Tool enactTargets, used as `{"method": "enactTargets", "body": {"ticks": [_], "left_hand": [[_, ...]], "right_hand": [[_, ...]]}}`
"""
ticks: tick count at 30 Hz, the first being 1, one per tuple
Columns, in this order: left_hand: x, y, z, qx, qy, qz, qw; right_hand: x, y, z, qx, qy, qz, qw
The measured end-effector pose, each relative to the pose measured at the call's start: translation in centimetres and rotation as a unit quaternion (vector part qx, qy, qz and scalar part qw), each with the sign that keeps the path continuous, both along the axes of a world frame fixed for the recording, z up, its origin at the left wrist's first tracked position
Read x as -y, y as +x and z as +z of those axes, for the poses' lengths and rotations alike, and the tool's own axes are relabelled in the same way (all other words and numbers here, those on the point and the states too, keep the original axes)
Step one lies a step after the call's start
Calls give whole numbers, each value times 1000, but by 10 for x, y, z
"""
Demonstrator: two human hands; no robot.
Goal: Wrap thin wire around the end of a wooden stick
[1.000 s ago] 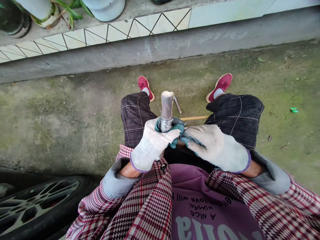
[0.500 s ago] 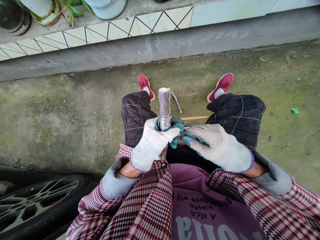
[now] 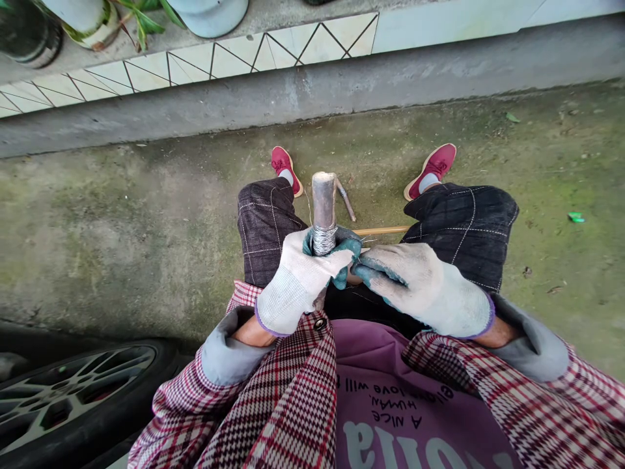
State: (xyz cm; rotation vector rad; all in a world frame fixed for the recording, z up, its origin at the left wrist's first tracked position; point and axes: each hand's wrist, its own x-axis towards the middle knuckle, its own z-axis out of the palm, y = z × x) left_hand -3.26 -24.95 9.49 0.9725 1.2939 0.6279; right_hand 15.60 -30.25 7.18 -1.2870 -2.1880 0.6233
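Both my hands wear white knit gloves with teal palms. My left hand is wrapped round a thick grey rod that points away from me between my knees. A tight coil of thin silver wire is wound round the rod just above my fingers. My right hand is closed in a pinch beside the rod, its fingertips touching the left hand's; it seems to grip the thin wire and a stick end, but the gloves hide it.
A thin wooden stick and a short metal piece lie on the mossy concrete ground between my red shoes. A car wheel is at lower left. A tiled kerb with plant pots runs along the top.
The rod tilted slightly and shifted up a little; both hands stay in nearly the same grip around it.
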Motion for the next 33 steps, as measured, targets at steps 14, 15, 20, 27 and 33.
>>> {"method": "enactTargets", "body": {"ticks": [14,15,20,27,33], "left_hand": [[-3,1,5,-21,10,-6,1000],[-3,1,4,-24,10,-5,1000],[-2,1,1,-41,10,-12,999],[1,0,4,21,-24,-40,999],[-1,-5,0,48,-60,-65,995]], "right_hand": [[-4,3,3,-25,-5,11,1000],[-5,5,6,-31,-10,-6,999],[-9,9,16,15,22,-106,994],[-8,14,12,143,181,-46,972],[-16,15,11,171,247,-9,954]]}}
